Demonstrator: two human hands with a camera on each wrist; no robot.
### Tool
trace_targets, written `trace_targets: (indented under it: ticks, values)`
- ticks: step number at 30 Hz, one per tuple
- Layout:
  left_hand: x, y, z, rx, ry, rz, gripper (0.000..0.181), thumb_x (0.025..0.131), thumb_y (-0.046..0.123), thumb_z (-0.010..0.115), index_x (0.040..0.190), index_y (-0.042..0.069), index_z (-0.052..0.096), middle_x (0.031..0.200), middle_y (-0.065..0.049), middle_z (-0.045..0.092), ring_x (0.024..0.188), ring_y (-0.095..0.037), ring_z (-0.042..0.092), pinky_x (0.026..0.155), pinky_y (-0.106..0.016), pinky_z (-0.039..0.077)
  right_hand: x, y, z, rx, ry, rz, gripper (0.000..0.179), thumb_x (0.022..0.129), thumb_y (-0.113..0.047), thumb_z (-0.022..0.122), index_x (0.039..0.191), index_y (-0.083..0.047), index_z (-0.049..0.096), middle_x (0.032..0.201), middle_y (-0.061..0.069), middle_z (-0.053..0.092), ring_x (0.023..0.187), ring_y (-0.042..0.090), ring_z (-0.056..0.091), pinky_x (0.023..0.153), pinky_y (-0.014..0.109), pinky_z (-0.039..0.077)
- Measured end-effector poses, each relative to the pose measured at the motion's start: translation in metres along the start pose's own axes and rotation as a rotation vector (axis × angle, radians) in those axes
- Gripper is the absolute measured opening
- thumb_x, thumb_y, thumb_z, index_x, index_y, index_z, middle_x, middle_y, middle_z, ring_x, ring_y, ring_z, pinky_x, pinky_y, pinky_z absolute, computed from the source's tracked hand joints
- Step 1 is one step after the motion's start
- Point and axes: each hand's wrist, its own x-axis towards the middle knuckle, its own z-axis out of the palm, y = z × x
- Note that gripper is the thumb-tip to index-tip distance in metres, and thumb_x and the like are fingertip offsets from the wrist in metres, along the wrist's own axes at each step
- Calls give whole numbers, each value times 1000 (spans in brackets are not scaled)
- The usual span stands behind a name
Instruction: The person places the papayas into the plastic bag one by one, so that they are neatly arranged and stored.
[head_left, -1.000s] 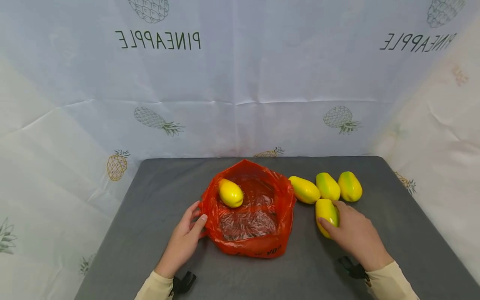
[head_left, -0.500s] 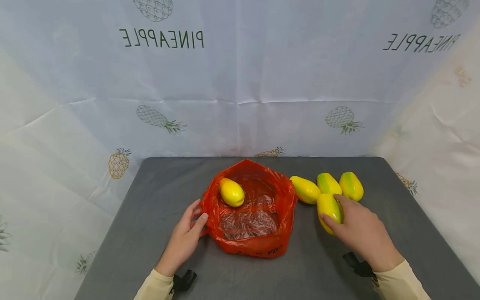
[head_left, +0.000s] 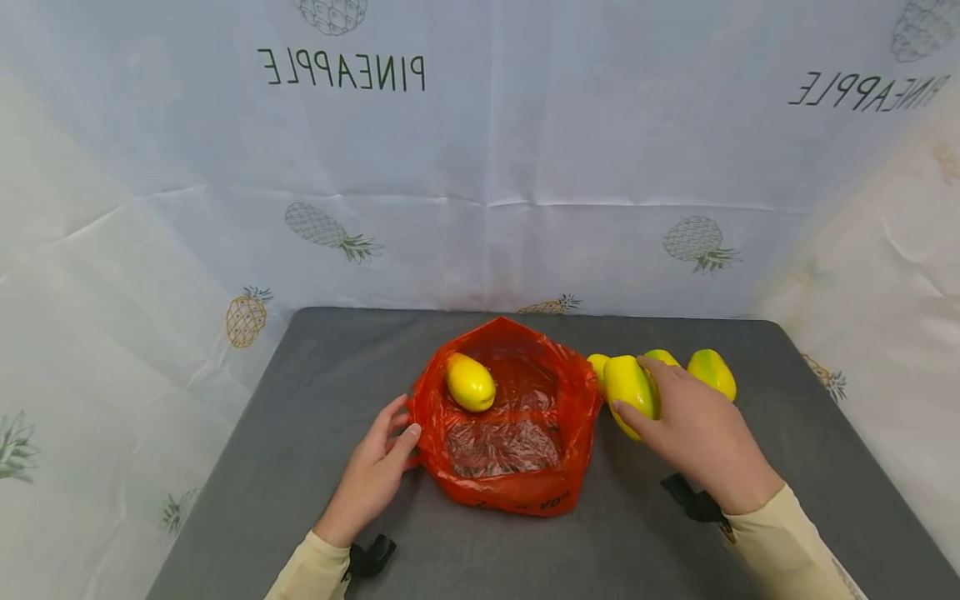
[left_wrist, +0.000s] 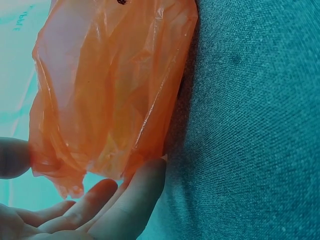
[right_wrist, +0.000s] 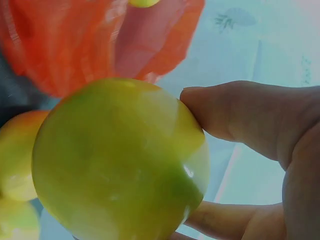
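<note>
A red plastic bag (head_left: pixel 517 496) stands with its mouth open in the middle of the table. One yellow papaya (head_left: pixel 470 383) lies inside, toward the left. My left hand (head_left: pixel 375 479) holds the bag's left side, thumb at the rim and fingers against the outside; in the left wrist view the fingers (left_wrist: pixel 140 192) touch the film. At the bag's right, my right hand (head_left: pixel 693 425) grips a yellow-green papaya (head_left: pixel 628 390) between thumb and fingers. The right wrist view shows this papaya (right_wrist: pixel 120 155) close up, overlapping the bag (right_wrist: pixel 70 50).
Behind the right hand lie more papayas: one (head_left: pixel 597 364) beside the bag, partly hidden, another (head_left: pixel 663 357) mostly covered by the hand, and a third (head_left: pixel 712 373) farther right. The grey table (head_left: pixel 322 367) ends at a white pineapple-print cloth (head_left: pixel 570 150).
My right hand has lifted its papaya and moved it left and away from me, toward the bag's right rim. The left hand keeps its place at the bag; the view has shifted slightly.
</note>
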Motion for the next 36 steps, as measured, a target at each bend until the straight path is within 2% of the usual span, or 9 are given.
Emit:
trace_targets:
  ticks: [5, 9, 13, 16, 23, 28, 36]
  values:
    - [0, 0, -1, 14, 6, 9, 64, 113, 33, 59, 170, 16, 33, 160, -18, 54, 132, -32, 68, 102, -45, 64, 9, -21, 0, 31, 23, -58, 75, 97, -46, 77, 152, 0, 56, 119, 17, 76, 88, 24, 66, 67, 40, 56]
    - [1, 0, 0, 15, 9, 12, 64, 113, 32, 59, 170, 15, 33, 159, -19, 54, 132, -33, 68, 102, -46, 64, 15, -38, 2, 44, 23, -87, 73, 98, -45, 76, 152, -1, 56, 127, 19, 73, 92, 26, 66, 67, 38, 56]
    - [2, 0, 0, 13, 8, 10, 65, 113, 33, 59, 170, 16, 33, 159, -18, 55, 131, -32, 68, 102, -47, 64, 21, -54, 8, 54, 15, -119, 73, 97, -45, 77, 151, -2, 56, 130, 20, 72, 86, 23, 67, 67, 38, 58]
    - [2, 0, 0, 10, 7, 5, 64, 113, 33, 60, 170, 17, 34, 159, -16, 56, 130, -30, 69, 102, -46, 64, 25, -65, 16, 49, 10, -148, 72, 96, -45, 79, 150, -2, 57, 126, 18, 73, 81, 20, 65, 64, 36, 57]
    - [2, -1, 0, 21, 4, 10, 64, 112, 35, 60, 169, 19, 35, 158, -16, 57, 129, -28, 70, 100, -45, 64, 27, -96, 43, 47, -29, -200, 71, 94, -46, 81, 149, -6, 60, 123, 10, 74, 85, 17, 65, 72, 37, 59]
    - [2, 0, 0, 25, 8, 10, 65, 112, 36, 61, 169, 18, 36, 157, -15, 58, 127, -27, 70, 100, -45, 65, 28, -119, 60, 63, -55, -231, 70, 93, -49, 82, 147, -9, 62, 118, 5, 74, 81, 15, 61, 70, 33, 56]
    - [1, 2, 0, 27, 17, 18, 64, 112, 34, 61, 168, 17, 36, 155, -15, 60, 125, -26, 72, 99, -43, 65, 27, -141, 80, 76, -84, -259, 65, 90, -48, 84, 140, -11, 66, 102, 2, 70, 76, 15, 56, 72, 35, 53]
